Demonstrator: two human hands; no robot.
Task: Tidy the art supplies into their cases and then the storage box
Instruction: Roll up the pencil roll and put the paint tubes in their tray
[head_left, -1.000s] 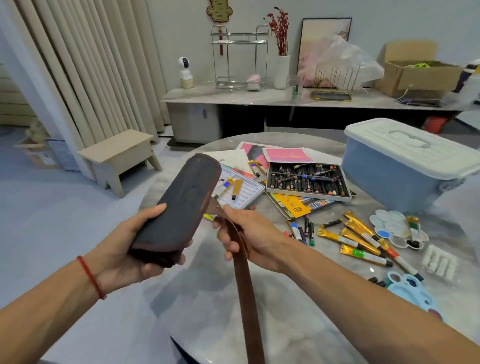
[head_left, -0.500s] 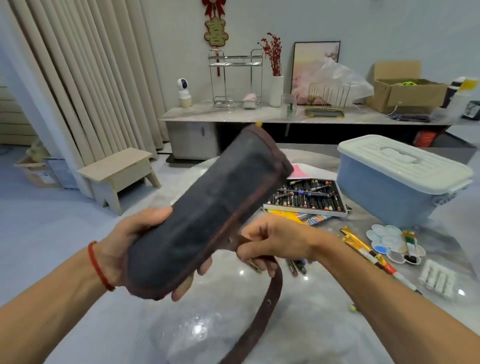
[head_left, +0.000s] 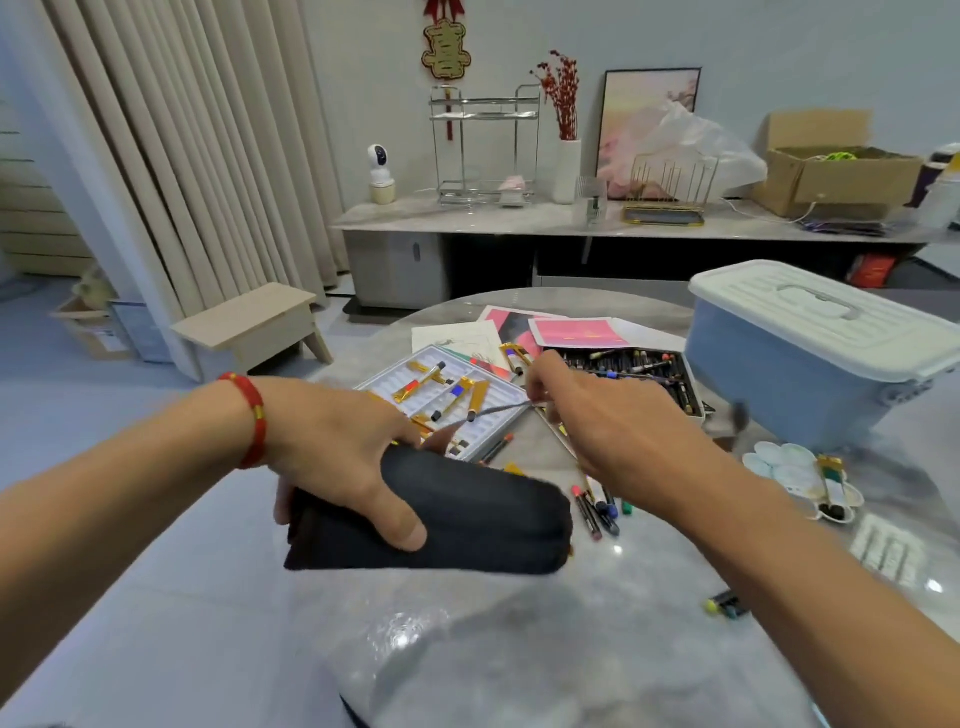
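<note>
Roll case (head_left: 457, 514), dark and bundled, sits nearest, just above the table (head_left: 519, 649), gripped by the left hand (head_left: 343, 457) with thumb curled over its top. Judging from this, the strap (head_left: 493, 413) wants steady tension while the roll stays tight. Beyond, the right hand (head_left: 608, 415) pinches that thin strap, fingers clenched. Farther right of those fingers stands the lidded storage box (head_left: 810, 364)

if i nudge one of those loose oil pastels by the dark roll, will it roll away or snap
The loose pastels look like round sticks lying flat on the smooth, glossy table, so a sideways nudge would probably set one rolling. They look thin, so hard pressing might snap one. They seem light and should slide easily.
</note>
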